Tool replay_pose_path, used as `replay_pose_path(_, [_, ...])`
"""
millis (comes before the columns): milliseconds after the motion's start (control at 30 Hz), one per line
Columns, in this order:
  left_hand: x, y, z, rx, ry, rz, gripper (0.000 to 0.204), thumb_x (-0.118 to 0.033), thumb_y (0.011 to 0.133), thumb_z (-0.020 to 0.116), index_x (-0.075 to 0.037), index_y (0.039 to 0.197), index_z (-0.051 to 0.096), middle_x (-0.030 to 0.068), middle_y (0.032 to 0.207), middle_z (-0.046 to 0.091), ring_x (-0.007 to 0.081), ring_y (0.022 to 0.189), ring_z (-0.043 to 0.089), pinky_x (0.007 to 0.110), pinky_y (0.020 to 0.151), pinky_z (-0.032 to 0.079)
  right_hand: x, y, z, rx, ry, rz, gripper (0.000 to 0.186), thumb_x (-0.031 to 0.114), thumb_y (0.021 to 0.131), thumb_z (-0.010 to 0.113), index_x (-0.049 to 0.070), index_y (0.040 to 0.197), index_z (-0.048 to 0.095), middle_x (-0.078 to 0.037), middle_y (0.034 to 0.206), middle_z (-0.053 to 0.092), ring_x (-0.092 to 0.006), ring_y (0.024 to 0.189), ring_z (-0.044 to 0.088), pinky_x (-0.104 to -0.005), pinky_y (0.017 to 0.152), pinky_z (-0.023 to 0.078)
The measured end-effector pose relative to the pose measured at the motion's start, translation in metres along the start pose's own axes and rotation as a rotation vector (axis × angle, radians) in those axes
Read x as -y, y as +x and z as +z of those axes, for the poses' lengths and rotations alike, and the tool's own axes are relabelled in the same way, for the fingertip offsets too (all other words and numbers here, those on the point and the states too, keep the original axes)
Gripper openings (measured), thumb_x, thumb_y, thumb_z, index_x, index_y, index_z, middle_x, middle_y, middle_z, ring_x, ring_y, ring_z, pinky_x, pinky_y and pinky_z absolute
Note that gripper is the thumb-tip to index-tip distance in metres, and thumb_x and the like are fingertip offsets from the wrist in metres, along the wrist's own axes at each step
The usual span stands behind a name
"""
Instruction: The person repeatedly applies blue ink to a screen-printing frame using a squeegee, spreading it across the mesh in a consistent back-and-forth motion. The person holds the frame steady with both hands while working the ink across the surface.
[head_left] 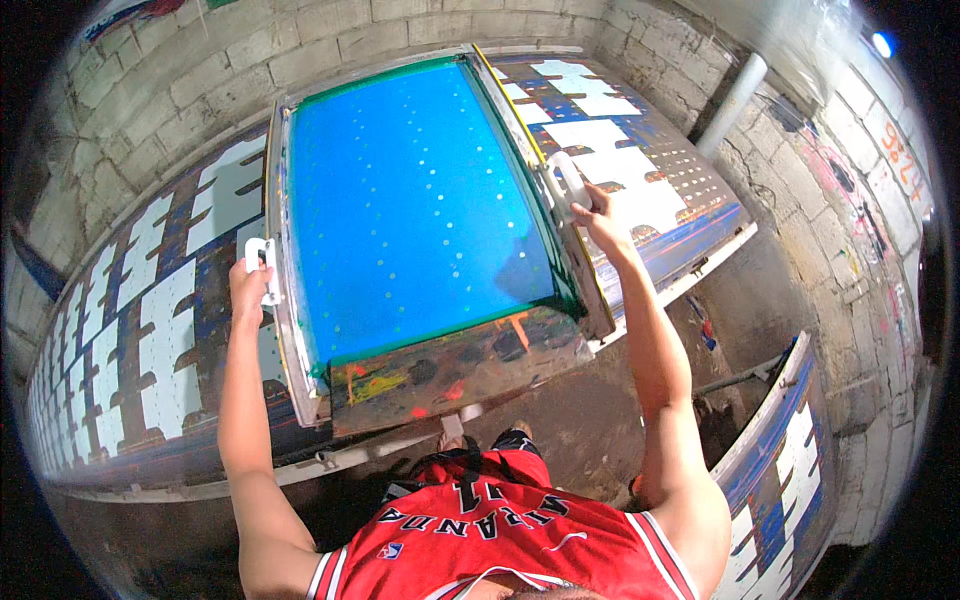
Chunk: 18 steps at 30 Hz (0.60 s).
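A large screen frame with a blue dotted mesh (pixel 410 200) and a paint-stained near board (pixel 460 365) lies over a long table. My left hand (pixel 250 285) is closed on a white handle (pixel 268 258) at the frame's left side. My right hand (pixel 600 215) grips the white handle (pixel 566 178) on the right side, a little farther back. Flat white cut-out pieces with notched edges lie on the table left (pixel 170 350) and right (pixel 620 180) of the frame.
A block wall (pixel 300 35) runs behind the table and a painted wall (pixel 860 300) stands at right. A grey pipe (pixel 735 95) rises at back right. A second stained table (pixel 760 480) with white pieces stands at lower right. Dark floor (pixel 680 370) shows between the tables.
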<state>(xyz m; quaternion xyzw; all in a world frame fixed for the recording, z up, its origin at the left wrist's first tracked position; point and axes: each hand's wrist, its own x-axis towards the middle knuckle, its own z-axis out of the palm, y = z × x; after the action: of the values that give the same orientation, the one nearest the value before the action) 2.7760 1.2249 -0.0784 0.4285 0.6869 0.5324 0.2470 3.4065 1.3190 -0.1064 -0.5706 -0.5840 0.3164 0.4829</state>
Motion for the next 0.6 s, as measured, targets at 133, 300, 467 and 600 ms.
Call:
replay_pose_path(133, [0.003, -0.008, 0.040, -0.029, 0.005, -0.020, 0.012, 0.005, 0.087, 0.066, -0.001, 0.095, 0.060, 0.0001, 0.084, 0.059, 0.0121, 0.071, 0.056, 0.032, 0.064, 0.047, -0.016, 0.048, -0.013, 0.033, -0.037, 0.025, 0.067, 0.020, 0.091, 0.073, -0.006, 0.146, 0.047, -0.022, 0.112, 0.071, -0.0221, 0.091, 0.071, -0.0349, 0.083, 0.055])
replay_pose_path(300, [0.026, -0.021, 0.094, -0.116, -0.067, -0.045, 0.010, 0.005, 0.088, 0.065, 0.000, 0.096, 0.061, 0.0026, 0.084, 0.061, 0.0131, 0.073, 0.060, 0.033, 0.065, 0.051, -0.060, 0.102, -0.022, 0.167, 0.111, -0.011, 0.065, 0.013, 0.091, 0.072, -0.008, 0.146, 0.046, -0.020, 0.114, 0.071, -0.0223, 0.094, 0.071, -0.0337, 0.084, 0.057])
replay_pose_path(467, [0.047, -0.034, 0.136, -0.210, 0.013, -0.095, 0.012, 0.006, 0.087, 0.066, 0.002, 0.097, 0.062, 0.0054, 0.087, 0.064, 0.0150, 0.076, 0.062, 0.032, 0.065, 0.053, -0.126, 0.119, -0.032, 0.238, -0.066, 0.014, 0.062, 0.018, 0.090, 0.072, -0.007, 0.143, 0.050, -0.024, 0.119, 0.070, -0.0295, 0.106, 0.069, -0.0389, 0.093, 0.053])
replay_pose_path(600, [0.063, -0.049, 0.153, -0.271, -0.048, -0.100, 0.013, 0.006, 0.085, 0.068, 0.001, 0.095, 0.062, 0.0042, 0.084, 0.063, 0.0141, 0.073, 0.061, 0.032, 0.064, 0.052, -0.156, 0.110, -0.040, 0.319, 0.128, -0.057, 0.058, 0.016, 0.090, 0.072, -0.012, 0.136, 0.052, -0.021, 0.112, 0.071, -0.0255, 0.102, 0.069, -0.0372, 0.088, 0.053])
